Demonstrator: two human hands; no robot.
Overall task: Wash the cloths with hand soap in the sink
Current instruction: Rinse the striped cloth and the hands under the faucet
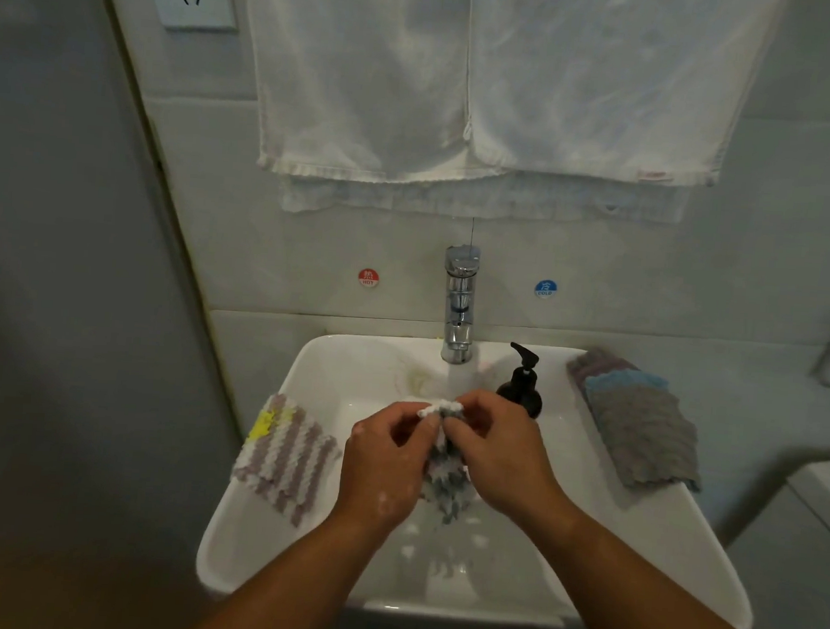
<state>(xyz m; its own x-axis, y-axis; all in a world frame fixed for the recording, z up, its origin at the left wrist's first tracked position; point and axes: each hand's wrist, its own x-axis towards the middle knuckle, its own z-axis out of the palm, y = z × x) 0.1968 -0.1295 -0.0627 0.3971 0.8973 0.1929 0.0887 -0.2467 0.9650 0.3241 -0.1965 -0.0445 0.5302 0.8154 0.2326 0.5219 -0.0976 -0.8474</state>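
Well, left hand [383,459] and right hand [496,457] both pinch the striped grey cloth [442,488] above the sink's [681,554] middle; best rub fold against fold, low, so suds land inside.

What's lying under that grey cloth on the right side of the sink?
Under the grey cloth a blue cloth peeks out at the far edge, and a mauve cloth below that. The grey one covers the rest, so further layers cannot be seen.
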